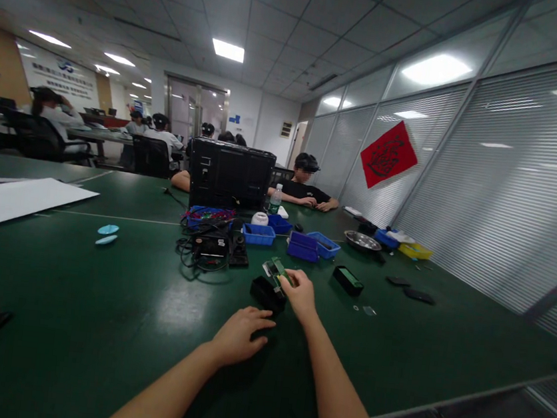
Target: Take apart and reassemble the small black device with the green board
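Observation:
My right hand (299, 294) pinches a green circuit board (276, 268), tilted above a black open box (267, 293) on the green table. The board's lower end is close to the box; I cannot tell whether they touch. My left hand (242, 336) rests in front of the box with its fingers spread and nothing in them. Right of my right hand stands a second black box (347, 280) with a green board in its top. A small ring (356, 308) and a clear flat piece (369, 310) lie in front of it.
Ahead are a tangle of cables, a black device (212, 246), blue bins (258, 234), a baseball (260, 218) and a monitor (232, 175). A metal bowl (362, 241) and dark flat pieces (418, 295) lie right. A person in black (305, 188) sits across the table.

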`<move>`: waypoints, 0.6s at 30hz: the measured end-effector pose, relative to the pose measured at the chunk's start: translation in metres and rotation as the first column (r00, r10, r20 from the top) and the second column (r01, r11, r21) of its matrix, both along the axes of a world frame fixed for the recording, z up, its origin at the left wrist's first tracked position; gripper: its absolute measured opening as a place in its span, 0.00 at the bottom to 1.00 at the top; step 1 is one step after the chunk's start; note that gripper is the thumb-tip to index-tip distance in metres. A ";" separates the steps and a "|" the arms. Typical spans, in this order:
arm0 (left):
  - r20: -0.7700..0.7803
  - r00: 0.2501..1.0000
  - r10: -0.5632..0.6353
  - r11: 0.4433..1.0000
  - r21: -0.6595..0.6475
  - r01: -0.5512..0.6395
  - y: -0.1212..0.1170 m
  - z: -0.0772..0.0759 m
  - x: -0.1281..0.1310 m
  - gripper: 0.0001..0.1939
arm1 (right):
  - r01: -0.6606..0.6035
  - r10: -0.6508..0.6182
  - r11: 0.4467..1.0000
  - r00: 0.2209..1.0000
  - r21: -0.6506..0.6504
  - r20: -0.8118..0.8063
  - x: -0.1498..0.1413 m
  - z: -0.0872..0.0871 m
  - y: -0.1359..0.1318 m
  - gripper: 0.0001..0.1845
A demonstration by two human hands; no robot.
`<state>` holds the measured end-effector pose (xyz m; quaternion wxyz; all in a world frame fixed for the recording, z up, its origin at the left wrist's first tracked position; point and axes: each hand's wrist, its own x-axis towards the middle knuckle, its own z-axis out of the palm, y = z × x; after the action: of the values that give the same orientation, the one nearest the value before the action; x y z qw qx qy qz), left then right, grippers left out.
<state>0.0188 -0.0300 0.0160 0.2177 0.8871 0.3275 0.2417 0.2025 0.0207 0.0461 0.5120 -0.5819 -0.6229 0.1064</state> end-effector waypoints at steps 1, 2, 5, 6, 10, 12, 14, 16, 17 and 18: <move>0.000 1.000 -0.001 1.000 0.000 0.001 0.000 0.000 0.000 0.21 | -0.009 0.008 1.000 0.998 0.006 0.061 -0.003 0.000 -0.002 0.13; -0.001 1.000 -0.002 1.000 0.000 0.002 0.000 0.000 0.000 0.21 | -0.014 0.013 1.000 0.993 0.007 0.115 -0.006 0.000 -0.003 0.12; -0.010 1.000 0.000 1.000 0.003 0.000 0.000 0.001 0.000 0.21 | -0.018 0.021 1.000 0.975 -0.014 0.221 -0.010 -0.001 -0.006 0.10; -0.017 1.000 0.001 1.000 0.003 -0.001 0.000 0.001 0.000 0.20 | -0.019 0.024 0.999 0.970 -0.026 0.244 -0.010 -0.002 -0.006 0.10; -0.043 0.999 0.000 1.000 0.007 0.000 0.001 0.000 0.001 0.20 | -0.024 0.048 0.997 0.941 -0.076 0.334 -0.011 -0.005 -0.006 0.11; -0.047 0.999 0.000 1.000 0.022 0.001 0.002 -0.002 0.001 0.20 | -0.010 0.052 0.994 0.922 -0.113 0.384 -0.012 -0.007 -0.007 0.12; -0.043 0.999 -0.005 0.999 0.042 0.006 0.002 -0.004 0.002 0.20 | 0.010 0.055 0.989 0.904 -0.151 0.423 -0.013 -0.008 -0.007 0.14; -0.037 0.999 -0.009 0.998 0.056 0.011 0.003 -0.005 0.002 0.20 | 0.024 0.063 0.983 0.888 -0.182 0.455 -0.014 -0.008 -0.007 0.15; -0.035 0.999 -0.010 0.998 0.059 0.012 0.003 -0.006 0.002 0.20 | 0.029 0.066 0.981 0.879 -0.192 0.472 -0.015 -0.008 -0.008 0.15; -0.034 0.999 -0.011 0.998 0.061 0.013 0.002 -0.006 0.002 0.20 | 0.032 0.070 0.980 0.870 -0.197 0.488 -0.015 -0.008 -0.008 0.15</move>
<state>0.0203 -0.0275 0.0104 0.1866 0.8992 0.3180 0.2354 0.1871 0.0127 0.0381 0.2747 -0.6318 -0.7245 0.0214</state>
